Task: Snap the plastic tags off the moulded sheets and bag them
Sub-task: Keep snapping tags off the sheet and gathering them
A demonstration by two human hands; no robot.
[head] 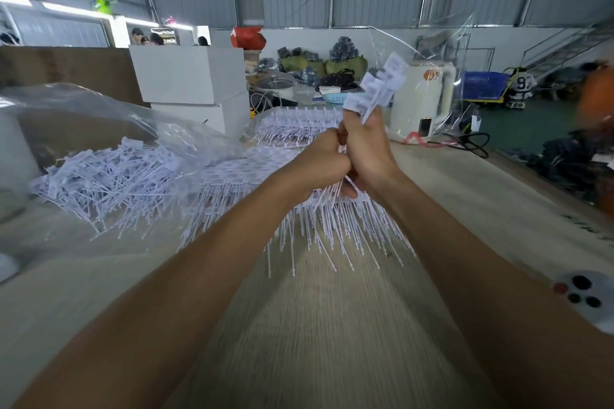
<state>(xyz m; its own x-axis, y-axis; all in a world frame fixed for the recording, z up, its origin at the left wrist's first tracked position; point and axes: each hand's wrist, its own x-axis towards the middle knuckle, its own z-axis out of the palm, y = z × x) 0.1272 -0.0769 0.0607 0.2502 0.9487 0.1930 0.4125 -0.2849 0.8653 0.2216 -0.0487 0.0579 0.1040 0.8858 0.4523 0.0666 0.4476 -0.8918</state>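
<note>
Right hand (pixel 367 151) fingers (pixel 349 192) curling tight round a bundle of white plastic tags (pixel 377 88), flat heads fanning out above the fist, thin tails sticking out below. Left hand (pixel 324 161) pressing against it, fingers curled onto the same bundle; both raised above the bench (pixel 319 325).

Moulded sheets (pixel 292 126) lying stacked on the bench under and beyond the hands, tails splaying toward the camera. Loose tags (pixel 109 173) heaped at left, spilling from a clear plastic bag (pixel 83 109). Another clear bag (pixel 442 53) standing just behind the raised bundle.

Bench surface showing pale wood grain. White boxes (pixel 191 76) sitting at the far left edge, a white machine (pixel 422 100) at far right. Beyond: green floor, dark bundled goods, blue crate (pixel 485 83), metal-sheet roof.
</note>
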